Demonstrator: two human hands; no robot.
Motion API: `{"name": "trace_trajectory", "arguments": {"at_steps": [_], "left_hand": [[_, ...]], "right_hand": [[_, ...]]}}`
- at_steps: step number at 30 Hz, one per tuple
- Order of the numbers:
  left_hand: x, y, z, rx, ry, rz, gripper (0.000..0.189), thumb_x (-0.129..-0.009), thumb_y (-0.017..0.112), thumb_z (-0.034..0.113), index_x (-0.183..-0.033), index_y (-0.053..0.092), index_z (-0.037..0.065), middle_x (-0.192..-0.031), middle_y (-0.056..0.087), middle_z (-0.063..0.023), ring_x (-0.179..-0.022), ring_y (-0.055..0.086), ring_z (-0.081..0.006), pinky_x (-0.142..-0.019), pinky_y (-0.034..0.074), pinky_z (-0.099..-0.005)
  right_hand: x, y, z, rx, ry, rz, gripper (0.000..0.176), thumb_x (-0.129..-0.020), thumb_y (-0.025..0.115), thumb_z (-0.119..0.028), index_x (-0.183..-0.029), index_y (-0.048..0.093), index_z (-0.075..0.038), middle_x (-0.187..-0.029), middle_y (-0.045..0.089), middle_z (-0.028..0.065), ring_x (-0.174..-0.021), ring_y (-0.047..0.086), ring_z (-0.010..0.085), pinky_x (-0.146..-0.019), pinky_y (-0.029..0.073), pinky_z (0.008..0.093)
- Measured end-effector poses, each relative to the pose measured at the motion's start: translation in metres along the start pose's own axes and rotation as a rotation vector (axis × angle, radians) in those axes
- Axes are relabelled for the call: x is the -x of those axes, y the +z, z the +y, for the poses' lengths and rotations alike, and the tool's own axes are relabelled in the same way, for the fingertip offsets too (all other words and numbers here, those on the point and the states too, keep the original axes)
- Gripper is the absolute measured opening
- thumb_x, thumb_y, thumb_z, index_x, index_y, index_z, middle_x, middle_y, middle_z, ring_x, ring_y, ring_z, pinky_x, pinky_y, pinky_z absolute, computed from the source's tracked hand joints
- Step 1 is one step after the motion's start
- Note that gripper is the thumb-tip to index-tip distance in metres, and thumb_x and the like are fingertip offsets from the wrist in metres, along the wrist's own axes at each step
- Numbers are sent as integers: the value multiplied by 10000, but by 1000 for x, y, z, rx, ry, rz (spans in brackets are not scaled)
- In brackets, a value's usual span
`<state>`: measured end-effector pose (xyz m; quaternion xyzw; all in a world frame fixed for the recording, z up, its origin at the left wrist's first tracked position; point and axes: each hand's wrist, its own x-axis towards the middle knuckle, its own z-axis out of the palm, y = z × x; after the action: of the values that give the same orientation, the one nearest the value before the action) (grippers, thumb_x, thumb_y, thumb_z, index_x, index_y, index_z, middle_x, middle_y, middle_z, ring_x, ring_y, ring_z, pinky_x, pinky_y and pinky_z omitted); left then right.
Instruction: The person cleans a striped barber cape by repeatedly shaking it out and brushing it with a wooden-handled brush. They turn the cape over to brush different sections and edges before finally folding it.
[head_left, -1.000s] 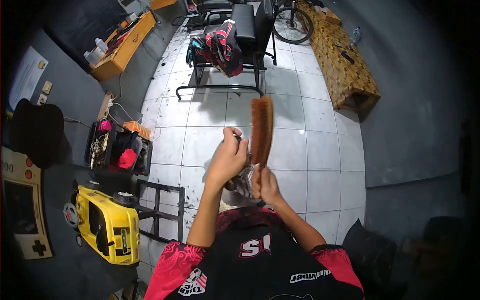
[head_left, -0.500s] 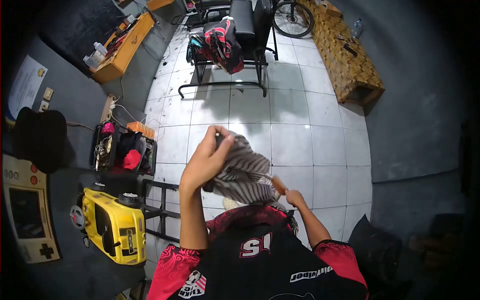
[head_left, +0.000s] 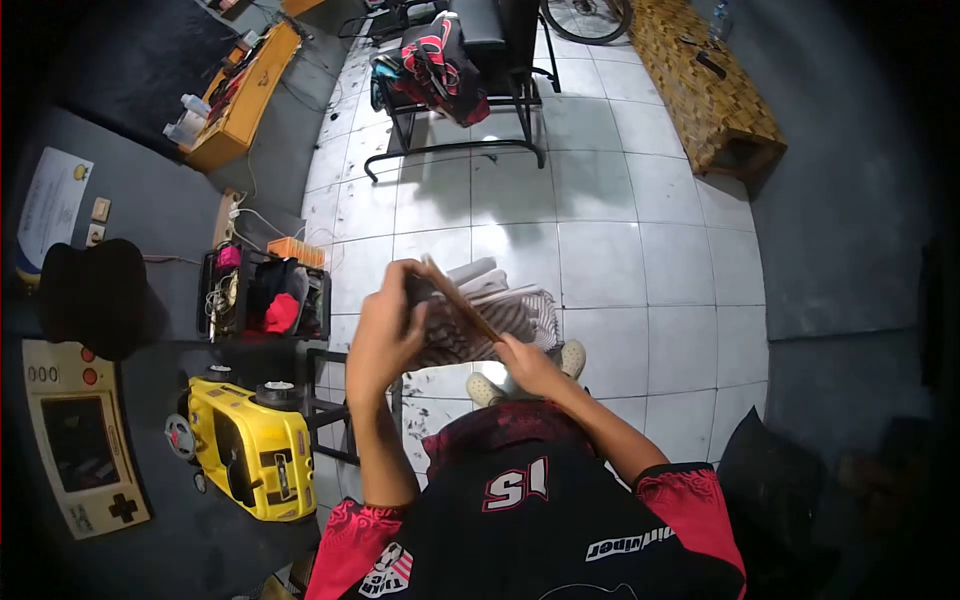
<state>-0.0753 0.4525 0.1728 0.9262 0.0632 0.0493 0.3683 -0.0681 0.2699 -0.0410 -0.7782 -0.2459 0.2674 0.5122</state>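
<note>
My left hand [head_left: 388,325] is closed on a grey-and-white striped cloth [head_left: 530,312], which hangs in folds in front of me. In my right hand [head_left: 530,366] is a long, thin wooden brush [head_left: 466,308], gripped at its near end. The brush slants up and left across the cloth, its far end close to my left fingers. Its bristle side is hard to make out. Part of the cloth is hidden behind the brush and my left hand.
Below are pale clogs [head_left: 484,388] on white tiles. Ahead stands a black chair [head_left: 483,60] with a red-and-black garment [head_left: 440,75]. A woven-pattern bench [head_left: 690,85] lines the right wall. To the left are a yellow toy car [head_left: 250,445] and a crate [head_left: 238,330] of items.
My right hand has moved up and left, bringing the brush from beside the cloth to across its front. My left hand has shifted slightly left and down, still holding the cloth.
</note>
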Motion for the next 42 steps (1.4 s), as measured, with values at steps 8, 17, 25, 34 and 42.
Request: {"name": "trace_trajectory", "arguments": {"at_steps": [8, 17, 25, 34, 42], "left_hand": [[15, -20, -11, 157, -151, 84, 145, -851, 568, 93, -942, 523, -11, -642, 527, -67, -588, 439, -81, -571, 399, -224], [17, -5, 2, -259, -277, -4, 213, -768, 653, 130, -863, 540, -23, -630, 542, -187, -568, 540, -328, -551, 425, -338], [18, -17, 7, -257, -182, 162, 90, -795, 583, 36, -861, 566, -23, -685, 578, -172, -590, 561, -264, -576, 428, -284], [24, -28, 8, -48, -109, 179, 116, -798, 589, 32, -909, 589, -4, -705, 592, -173, -587, 580, -229, -572, 436, -267], [22, -21, 6, -9, -164, 235, 146, -839, 579, 102, -892, 588, -34, -626, 569, -171, -496, 508, -154, -501, 403, -280]], "right_hand": [[43, -2, 216, 580, 539, -273, 461, -932, 309, -376, -929, 577, -1, -876, 604, 248, -883, 563, 428, -742, 452, 485], [6, -51, -32, -634, 223, 58, 426, -941, 361, -399, -855, 493, -3, -551, 384, 13, -488, 421, 76, -476, 373, 226], [-9, 0, -10, 158, -32, -245, 329, -942, 369, -332, -992, 491, -30, -733, 576, 204, -703, 580, 351, -616, 459, 410], [4, -25, 134, 606, 352, -260, 389, -927, 324, -311, -927, 587, -24, -841, 615, 220, -821, 593, 405, -716, 456, 502], [-19, -74, -64, -737, 152, 191, 417, -951, 284, -451, -803, 398, -78, -527, 390, -11, -398, 371, 53, -361, 305, 200]]}}
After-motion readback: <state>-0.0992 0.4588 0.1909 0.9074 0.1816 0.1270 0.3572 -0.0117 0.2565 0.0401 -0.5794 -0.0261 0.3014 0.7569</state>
